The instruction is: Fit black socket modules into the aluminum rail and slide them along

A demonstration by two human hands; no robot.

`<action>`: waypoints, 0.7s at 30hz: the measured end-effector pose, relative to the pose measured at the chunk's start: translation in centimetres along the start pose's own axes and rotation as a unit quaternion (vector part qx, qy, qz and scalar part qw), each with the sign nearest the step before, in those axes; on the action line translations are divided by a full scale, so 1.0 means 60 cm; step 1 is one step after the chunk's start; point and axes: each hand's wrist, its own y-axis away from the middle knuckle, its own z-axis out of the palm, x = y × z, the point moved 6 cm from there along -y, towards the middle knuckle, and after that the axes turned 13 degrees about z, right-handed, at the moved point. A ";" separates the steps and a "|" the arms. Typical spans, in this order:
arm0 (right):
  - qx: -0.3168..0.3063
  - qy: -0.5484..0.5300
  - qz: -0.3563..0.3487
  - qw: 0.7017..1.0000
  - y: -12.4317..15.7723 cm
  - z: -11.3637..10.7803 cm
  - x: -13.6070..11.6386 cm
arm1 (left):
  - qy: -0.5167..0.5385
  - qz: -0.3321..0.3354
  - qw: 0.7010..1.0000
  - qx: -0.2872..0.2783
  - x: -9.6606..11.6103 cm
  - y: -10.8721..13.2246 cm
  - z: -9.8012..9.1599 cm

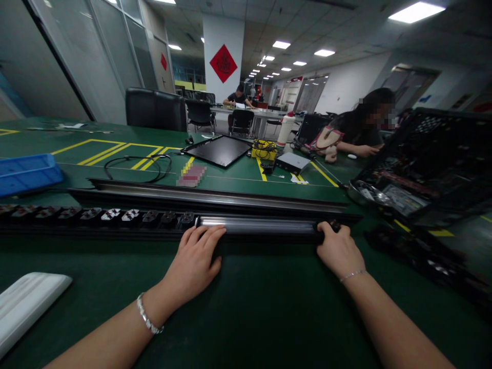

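Observation:
A long black metal channel [265, 229] lies across the green table in front of me. Its left stretch carries a row of several power socket modules [130, 215], mostly black, two with whitish tops. My left hand [198, 264] rests its outstretched fingers on the channel beside the last module, thumb apart on the near side. My right hand [341, 251] has its fingers closed around the channel's right end. A small dark piece [335, 224] shows behind those fingers, too dim to identify. Just behind lies a second long black channel [223, 197], its open side showing a grey inside.
A blue bin [28, 174] stands at left, a white object [31, 302] nearer. Behind are a black cable [154, 177], a black panel [221, 150], a yellow basket [264, 149] and a grey box [292, 163]. At right stand a metal bowl [365, 192] and a black case [434, 154]; a person sits beyond.

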 end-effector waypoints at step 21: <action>0.058 -0.082 0.129 0.987 -0.066 0.022 0.113 | 0.004 -0.005 1.000 -0.001 0.001 0.000 -0.002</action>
